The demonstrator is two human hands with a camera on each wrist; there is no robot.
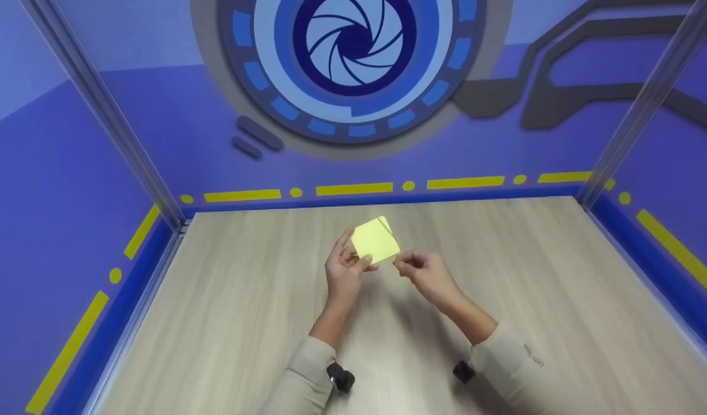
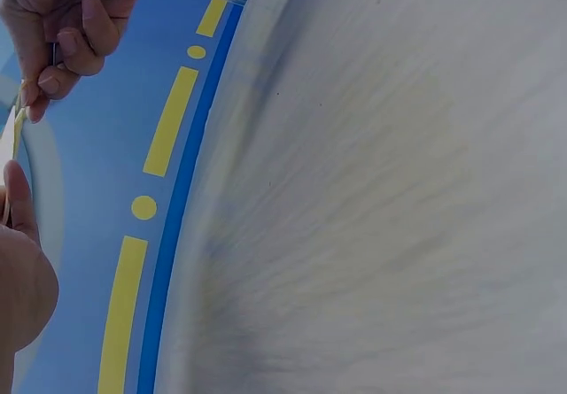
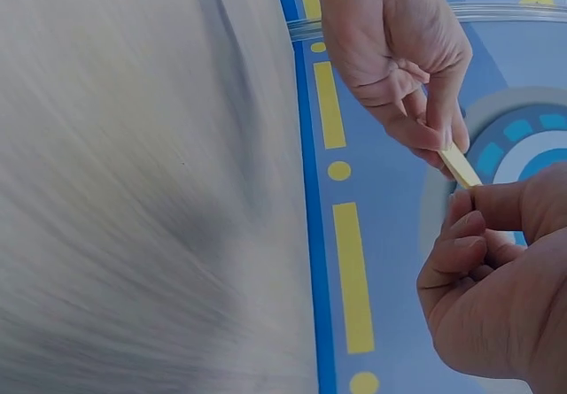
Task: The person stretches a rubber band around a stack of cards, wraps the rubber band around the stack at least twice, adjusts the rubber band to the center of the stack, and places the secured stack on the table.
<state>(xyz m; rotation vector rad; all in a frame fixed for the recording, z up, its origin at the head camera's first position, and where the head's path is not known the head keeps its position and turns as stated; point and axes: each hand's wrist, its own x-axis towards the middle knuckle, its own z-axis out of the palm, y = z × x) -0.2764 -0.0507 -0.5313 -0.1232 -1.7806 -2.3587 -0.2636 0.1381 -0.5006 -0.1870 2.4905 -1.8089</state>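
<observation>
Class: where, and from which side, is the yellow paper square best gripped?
Probably pinch the yellow paper square by its right edge, coming from the right in the head view. It is thin, so a pinch can close on both faces; the left grip holds its lower left, leaving most of that edge uncovered.

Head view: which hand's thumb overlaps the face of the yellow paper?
The left hand; its thumb overlaps the yellow paper near the bottom corner, while the right hand is at the right corner.
</observation>
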